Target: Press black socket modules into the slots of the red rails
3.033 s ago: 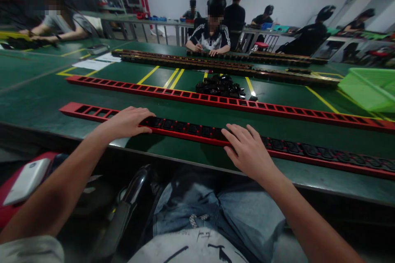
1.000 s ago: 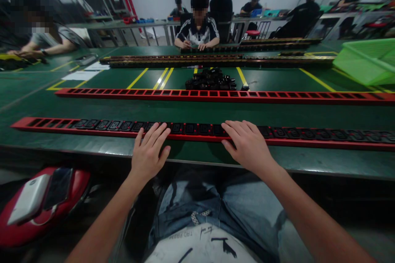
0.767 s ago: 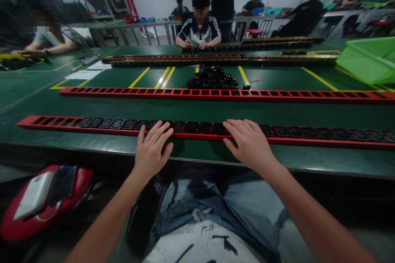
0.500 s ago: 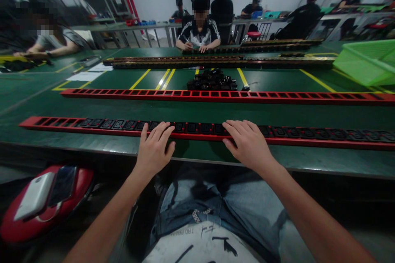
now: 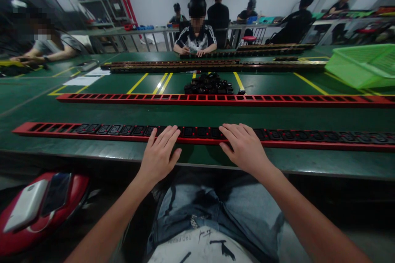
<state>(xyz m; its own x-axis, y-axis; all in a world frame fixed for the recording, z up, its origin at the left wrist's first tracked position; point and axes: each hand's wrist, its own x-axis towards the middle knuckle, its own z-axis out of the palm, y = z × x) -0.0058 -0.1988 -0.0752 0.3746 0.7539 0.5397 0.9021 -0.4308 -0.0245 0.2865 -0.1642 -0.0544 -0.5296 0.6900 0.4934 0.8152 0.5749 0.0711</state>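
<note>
Along the front of the green table [image 5: 123, 113], near red strip [image 5: 199, 141] lies lengthwise; black sockets [image 5: 115, 130] line most of its visible length, open slots at left end; left hand [image 5: 158, 152] palm down, fingers extended and slightly spread over the sockets, gripping nothing; right hand [image 5: 246, 146] likewise, farther right, thumb by the front wall; can't tell if either presses; second red strip [image 5: 166, 100] parallel behind, black parts pile [image 5: 208, 85] beyond.

The person's left hand [image 5: 161, 152] was palm down, fingers stretched forward, little finger and thumb parted from the rest. The right hand [image 5: 246, 148] was palm down, fingers angled inward, thumb apart. The left forearm [image 5: 114, 209] and right forearm [image 5: 304, 207], both bare, slanted inward.
</note>
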